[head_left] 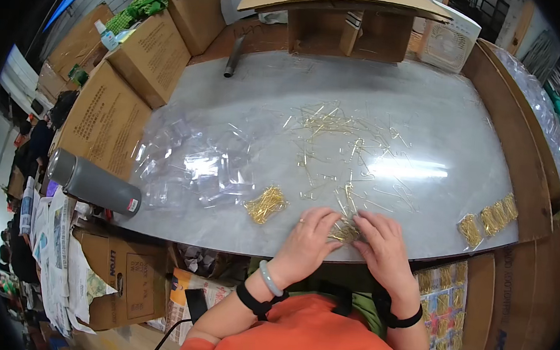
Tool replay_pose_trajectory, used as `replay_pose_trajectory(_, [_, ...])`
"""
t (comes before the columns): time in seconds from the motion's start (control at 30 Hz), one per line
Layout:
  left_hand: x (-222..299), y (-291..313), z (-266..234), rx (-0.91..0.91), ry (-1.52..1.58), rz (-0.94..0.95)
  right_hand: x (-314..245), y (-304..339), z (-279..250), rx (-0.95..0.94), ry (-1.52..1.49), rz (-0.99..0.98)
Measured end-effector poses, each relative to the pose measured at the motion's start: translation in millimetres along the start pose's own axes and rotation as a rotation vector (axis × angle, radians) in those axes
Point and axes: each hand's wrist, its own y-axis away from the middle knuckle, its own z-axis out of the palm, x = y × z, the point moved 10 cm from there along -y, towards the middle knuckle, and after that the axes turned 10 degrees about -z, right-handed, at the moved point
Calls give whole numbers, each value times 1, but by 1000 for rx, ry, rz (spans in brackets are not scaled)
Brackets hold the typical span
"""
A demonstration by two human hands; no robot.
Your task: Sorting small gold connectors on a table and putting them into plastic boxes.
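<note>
At the near edge of the table, my left hand (304, 243) and my right hand (383, 249) close in from both sides on a small bunch of gold wire hooks (344, 230). The fingers of both hands are curled inward against the bunch, which shows partly between them; the fingertips hide the rest. Loose gold wire hooks (330, 121) lie scattered beyond my hands. Left of my left hand sits a heaped bundle of gold hooks (265, 205). Farther left, clear plastic packs (202, 162) are spread out.
Two more gold bundles (499, 214) lie at the table's right edge. A grey bottle (95, 183) lies tilted at the left, beside cardboard boxes (104, 112). A dark tube (234, 56), an open cardboard box (386, 38) and a white fan-like unit (448, 43) stand along the back.
</note>
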Motion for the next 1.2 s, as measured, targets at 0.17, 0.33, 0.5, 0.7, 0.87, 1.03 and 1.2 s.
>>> replay_pose_trajectory(0.17, [-3, 7, -11, -11, -109, 17, -18, -8, -4, 48, 71, 70])
replay_pose_trajectory(0.33, [-8, 11, -16, 71, -124, -45, -26, -17, 17, -71, -40, -112])
replay_pose_trajectory(0.5, [-2, 10, -16, 53, -145, -36, -27, -11, 20, -31, -138, -155])
replay_pose_trajectory(0.7, [10, 8, -2, -67, -123, 181, -26, -17, 6, 76, -21, -11])
replay_pose_trajectory(0.87, [0, 7, -8, 15, -56, 59, -23, -19, 16, -46, -22, -44])
replay_pose_trajectory(1.03, [-4, 9, -13, 98, -156, 27, -12, -1, 14, 20, -122, -41])
replay_pose_trajectory(1.2, [7, 7, -14, -12, -176, 60, -21, 3, -12, 102, 136, 119])
